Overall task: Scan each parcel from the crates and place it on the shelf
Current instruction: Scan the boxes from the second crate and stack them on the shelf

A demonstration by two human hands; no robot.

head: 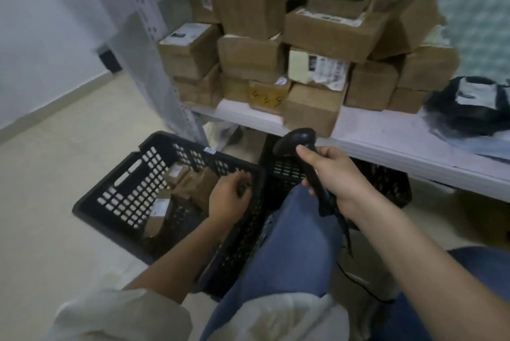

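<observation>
Gripping a black scanner (306,164), the right hand (329,175) is held below the shelf (386,144). The left hand (227,197) (fingers curled, hold unclear) is lowered into the black crate (124,188), parcels (193,183) just beside it.

Pale cream floor (55,175) fills the 8 o'clock side; plain white wall (41,23) up at 10 o'clock with a greyish skirting strip (55,103) along its base; patterned teal wall (474,9) at 2 o'clock; soft, even light.
</observation>
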